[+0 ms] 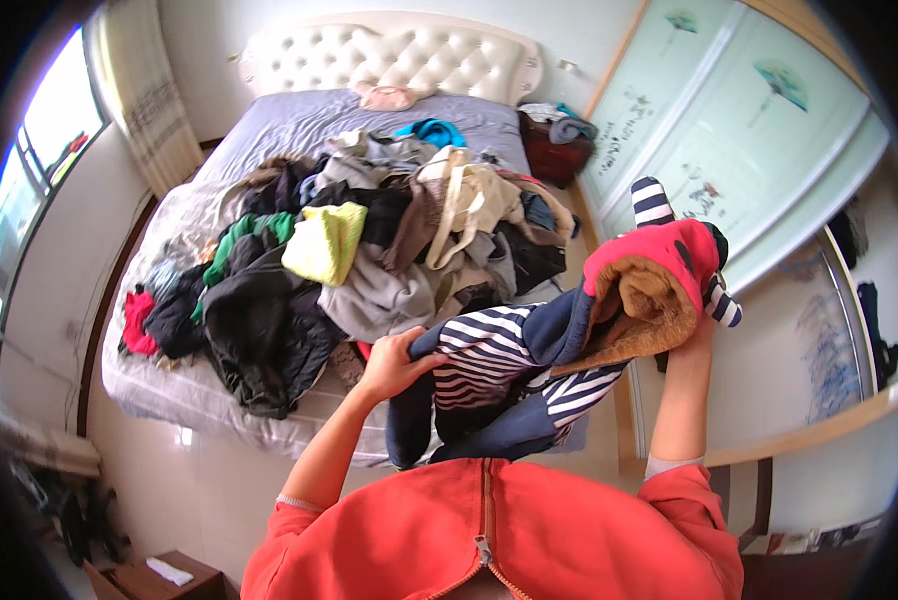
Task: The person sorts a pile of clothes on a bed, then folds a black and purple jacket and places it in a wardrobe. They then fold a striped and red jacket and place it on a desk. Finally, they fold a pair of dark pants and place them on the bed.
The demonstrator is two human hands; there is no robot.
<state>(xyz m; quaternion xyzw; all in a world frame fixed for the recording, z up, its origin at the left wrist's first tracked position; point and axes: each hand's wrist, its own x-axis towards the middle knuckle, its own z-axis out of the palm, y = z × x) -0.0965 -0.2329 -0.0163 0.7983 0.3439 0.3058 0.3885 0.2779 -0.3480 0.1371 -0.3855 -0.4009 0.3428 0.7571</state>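
Note:
A navy hooded garment with white stripes [486, 349] is stretched between my hands in front of my body. My left hand [398, 365] grips its navy edge, with the thumb on the stripes. The garment's red hood [648, 251] hangs at the right, its brown fleece lining [644, 300] facing me and striped ear-like parts sticking out. My right hand is hidden behind the hood; only the wrist and forearm show, so its grip cannot be seen. Just beyond lies a large pile of mixed clothes, with a grey garment [378, 296] and a black hooded jacket [250, 322] nearest.
The pile lies on a bed with a tufted headboard [389, 64]. A yellow-green cloth [325, 241] and a cream bag [468, 199] are on top. Sliding wardrobe doors [734, 135] stand at the right. A dark red case [558, 150] holds more clothes. A brown box [194, 574] is at lower left.

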